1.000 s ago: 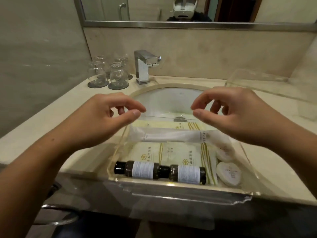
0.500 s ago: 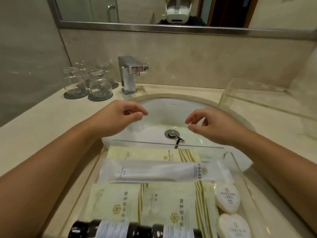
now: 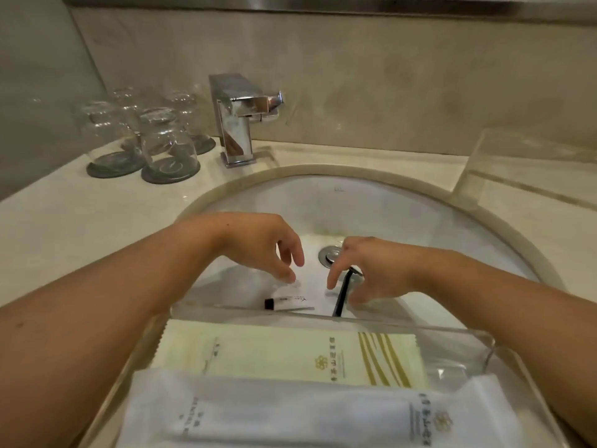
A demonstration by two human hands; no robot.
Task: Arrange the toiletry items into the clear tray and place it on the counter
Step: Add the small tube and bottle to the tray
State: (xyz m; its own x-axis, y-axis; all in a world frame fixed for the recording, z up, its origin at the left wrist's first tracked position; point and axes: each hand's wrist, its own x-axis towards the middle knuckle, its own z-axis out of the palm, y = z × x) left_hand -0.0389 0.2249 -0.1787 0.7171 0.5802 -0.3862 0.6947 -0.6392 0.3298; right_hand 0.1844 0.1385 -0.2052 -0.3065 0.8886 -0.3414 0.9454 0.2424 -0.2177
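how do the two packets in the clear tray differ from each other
The yellow-green packet lies nearer the tray's far wall; the white packet lies nearer the camera. The yellow-green one is opaque with gold stripes; the white one looks translucent and longer. Both lie flat, lengthwise across the clear tray, with printed logos.

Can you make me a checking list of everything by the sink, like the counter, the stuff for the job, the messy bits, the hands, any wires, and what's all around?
Surface: beige counter around a white sink.
Job's things: clear tray at the near edge holds a yellow-green packet and a white packet. A black razor and a small sachet lie in the sink.
Clutter: four upturned glasses on dark coasters, back left.
Grippers: left hand and right hand reach into the sink, fingers open, holding nothing; the right is by the razor.
Cables: nothing seen.
Surroundings: chrome tap, tiled wall, a second clear tray on the right.
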